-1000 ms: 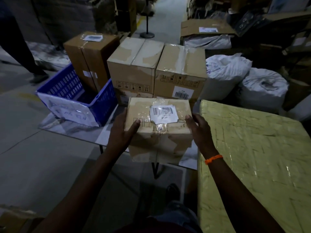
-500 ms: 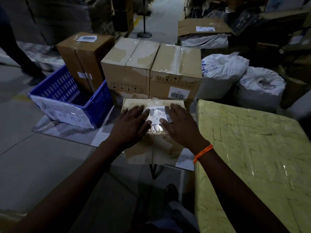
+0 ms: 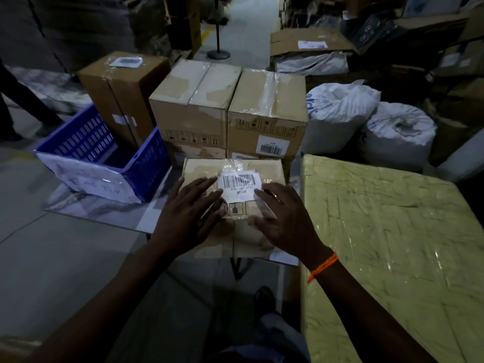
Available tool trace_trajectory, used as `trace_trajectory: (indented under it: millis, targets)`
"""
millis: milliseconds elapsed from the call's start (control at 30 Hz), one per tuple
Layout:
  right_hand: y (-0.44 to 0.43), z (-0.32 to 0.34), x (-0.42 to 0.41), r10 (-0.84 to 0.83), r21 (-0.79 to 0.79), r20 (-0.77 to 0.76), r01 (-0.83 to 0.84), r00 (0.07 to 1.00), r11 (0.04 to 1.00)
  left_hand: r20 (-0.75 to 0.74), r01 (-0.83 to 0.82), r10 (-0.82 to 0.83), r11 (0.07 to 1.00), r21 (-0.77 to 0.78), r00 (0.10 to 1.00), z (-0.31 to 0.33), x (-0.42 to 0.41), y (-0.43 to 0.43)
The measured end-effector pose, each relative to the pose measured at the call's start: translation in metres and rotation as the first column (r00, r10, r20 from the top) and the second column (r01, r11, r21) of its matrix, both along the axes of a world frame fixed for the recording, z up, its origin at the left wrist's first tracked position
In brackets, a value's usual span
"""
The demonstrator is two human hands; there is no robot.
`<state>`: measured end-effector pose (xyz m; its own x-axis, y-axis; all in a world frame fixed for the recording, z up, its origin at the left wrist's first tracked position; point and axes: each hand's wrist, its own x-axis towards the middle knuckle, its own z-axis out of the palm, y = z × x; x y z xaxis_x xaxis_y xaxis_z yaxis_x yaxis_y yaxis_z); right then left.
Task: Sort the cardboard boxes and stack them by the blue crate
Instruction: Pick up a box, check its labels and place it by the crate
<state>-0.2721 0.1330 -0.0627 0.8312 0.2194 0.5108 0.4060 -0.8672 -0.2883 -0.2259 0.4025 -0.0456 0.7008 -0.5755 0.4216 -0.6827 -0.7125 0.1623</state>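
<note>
Just behind your right hand (image 3: pixel 285 221), an orange thread band (image 3: pixel 322 267) of several strands circles your wrist; lower down, you wear a dark shoe (image 3: pixel 264 297).

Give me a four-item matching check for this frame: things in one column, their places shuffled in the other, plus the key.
Things:
1 blue crate
2 barcode label
3 orange band
4 white sacks

Places:
A just behind the right hand
B right of the stacked boxes
C on top of the small front box
D left of the stacked boxes

Pairs: 1-D, 2-C, 3-A, 4-B
</note>
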Motion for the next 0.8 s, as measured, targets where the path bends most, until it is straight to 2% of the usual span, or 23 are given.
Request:
trace_trajectory:
  millis: [67, 200, 333, 367, 433, 500, 533, 567, 633, 800]
  targets:
    - [-0.003, -0.014, -0.013, -0.008, 0.022, -0.037, 0.009, 0.999, 1.0, 0.027, 0.018, -0.017, 0.999, -0.036, 1.0, -0.014, -0.006, 0.008]
    - [0.001, -0.026, -0.027, -0.016, 0.094, -0.008, 0.017, 1.0, 0.995, 0.051, 0.033, -0.028, 0.996, -0.086, 0.998, -0.036, -0.011, 0.011]
    - [0.014, -0.027, -0.028, -0.1, 0.258, -0.039, 0.107, 0.994, 0.96, -0.051, -0.019, 0.006, 0.963, -0.269, 0.999, -0.04, -0.015, 0.01]
    - [0.016, -0.028, -0.03, -0.151, 0.356, -0.076, 0.168, 0.986, 0.919, -0.095, -0.054, 0.023, 0.94, -0.336, 0.995, -0.04, -0.018, 0.011]
    - [0.015, -0.03, -0.037, -0.219, 0.586, -0.2, 0.295, 0.955, 0.755, -0.184, -0.165, 0.089, 0.875, -0.455, 0.979, -0.041, -0.026, 0.013]
    - [0.013, -0.03, -0.041, -0.15, 0.727, -0.357, 0.375, 0.922, 0.575, -0.33, -0.321, 0.153, 0.773, -0.547, 0.932, -0.039, -0.033, 0.014]
    - [0.014, -0.031, -0.042, -0.096, 0.747, -0.409, 0.394, 0.907, 0.535, -0.414, -0.384, 0.145, 0.718, -0.581, 0.898, -0.038, -0.036, 0.014]
    - [0.015, -0.032, -0.044, -0.08, 0.745, -0.433, 0.406, 0.898, 0.529, -0.469, -0.418, 0.123, 0.68, -0.602, 0.875, -0.036, -0.037, 0.015]
    - [0.018, -0.031, -0.047, -0.089, 0.737, -0.436, 0.412, 0.896, 0.537, -0.507, -0.428, 0.086, 0.665, -0.612, 0.857, -0.028, -0.039, 0.018]
    - [0.04, -0.002, -0.039, -0.123, 0.724, -0.318, 0.325, 0.94, 0.609, -0.505, -0.425, 0.052, 0.618, -0.661, 0.862, 0.016, -0.029, 0.037]
